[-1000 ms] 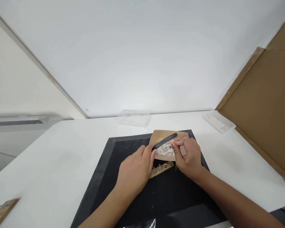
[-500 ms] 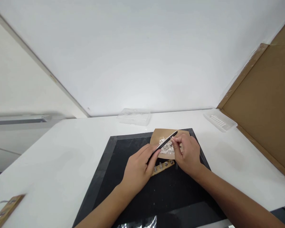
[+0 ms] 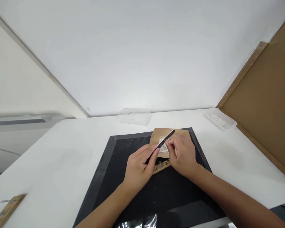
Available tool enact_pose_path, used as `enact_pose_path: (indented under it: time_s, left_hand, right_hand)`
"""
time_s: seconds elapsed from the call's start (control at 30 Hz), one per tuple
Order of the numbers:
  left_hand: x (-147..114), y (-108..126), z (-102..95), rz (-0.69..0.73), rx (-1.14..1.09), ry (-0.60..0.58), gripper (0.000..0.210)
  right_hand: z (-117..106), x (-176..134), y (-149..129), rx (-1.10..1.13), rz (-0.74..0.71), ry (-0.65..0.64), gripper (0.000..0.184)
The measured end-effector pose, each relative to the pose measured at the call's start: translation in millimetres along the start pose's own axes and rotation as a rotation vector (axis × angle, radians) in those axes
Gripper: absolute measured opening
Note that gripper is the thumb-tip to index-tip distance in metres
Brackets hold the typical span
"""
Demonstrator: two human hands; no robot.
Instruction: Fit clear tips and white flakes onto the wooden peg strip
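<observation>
My left hand [image 3: 139,163] is closed around the lower end of a slim black nail file [image 3: 166,138] with a pale edge, which slants up to the right. My right hand [image 3: 182,155] is closed in a pinch against the file's middle; whatever lies between its fingertips is too small to make out. Beneath both hands is a sheet of brown paper [image 3: 156,134] bearing a heap of small white pieces [image 3: 163,147]. Just below the paper, a wooden strip with small pegs [image 3: 160,167] lies partly hidden by my hands.
A black mat [image 3: 130,148] lies on the white table [image 3: 59,158]. Toward the wall are a clear plastic case [image 3: 134,117] and, at right, a white tray [image 3: 224,126]. Another pegged wooden strip [image 3: 10,209] is at lower left. Cardboard [image 3: 266,104] walls the right side.
My right hand has slid a little left and down along the file. The file's tip has shifted slightly up and left.
</observation>
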State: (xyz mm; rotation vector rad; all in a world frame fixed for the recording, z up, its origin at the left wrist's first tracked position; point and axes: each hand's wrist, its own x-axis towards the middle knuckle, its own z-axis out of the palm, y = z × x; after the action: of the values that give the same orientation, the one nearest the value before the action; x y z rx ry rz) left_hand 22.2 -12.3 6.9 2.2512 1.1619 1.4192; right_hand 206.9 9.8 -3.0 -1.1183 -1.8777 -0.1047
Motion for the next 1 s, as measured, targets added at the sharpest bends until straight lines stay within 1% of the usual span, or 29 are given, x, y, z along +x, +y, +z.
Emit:
enact_pose_path:
  time_s: [0.07,0.17,0.2,0.3,0.47,0.53,0.6,0.7,0.73,0.83,0.97,1.0]
  left_hand:
    - [-0.1,-0.5,0.0,0.004,-0.004,0.002,0.021]
    - [0.0,-0.3,-0.2,-0.001,0.002,0.013,0.02]
    - [0.0,-0.2,-0.1,-0.004,0.003,0.015,0.02]
    - [-0.2,-0.7,0.4,-0.014,0.002,0.009,0.021]
    - [-0.8,-5.1,1.1,-0.032,-0.002,-0.012,0.018]
    - [-0.9,-6.8,1.2,-0.03,-0.008,-0.022,0.018]
    - [-0.9,-7.1,1.5,-0.037,-0.01,-0.025,0.019]
    - [-1.1,-5.2,2.0,-0.056,-0.009,-0.024,0.023]
    - [-1.3,-4.4,2.0,-0.058,-0.012,-0.024,0.024]
    - [-1.8,-2.8,1.7,-0.053,-0.025,-0.022,0.022]
    - [-2.1,-3.1,1.2,-0.062,-0.009,-0.011,0.02]
    - [-2.0,-3.6,1.2,-0.06,-0.006,-0.008,0.019]
  right_hand:
    - [0.7,0.2,-0.4,-0.001,-0.001,0.003,0.024]
    - [1.5,1.2,-0.1,-0.03,0.037,0.055,0.024]
    - [1.7,1.6,0.2,-0.026,0.038,0.043,0.024]
    - [1.6,2.6,1.7,0.017,0.019,-0.042,0.024]
    - [2.4,3.4,5.4,-0.011,0.103,0.009,0.024]
    - [3.2,3.0,4.9,0.024,0.073,-0.033,0.025]
    - [3.8,3.1,3.9,0.033,0.064,-0.048,0.025]
    - [4.2,4.1,2.8,-0.013,0.103,0.008,0.025]
    - [4.2,4.3,2.4,-0.018,0.101,0.009,0.025]
    - [4.0,3.8,0.6,0.012,0.039,-0.051,0.025]
    - [3.4,3.1,-1.6,-0.036,0.082,0.009,0.024]
    - [3.2,3.2,-2.0,-0.037,0.077,0.001,0.024]
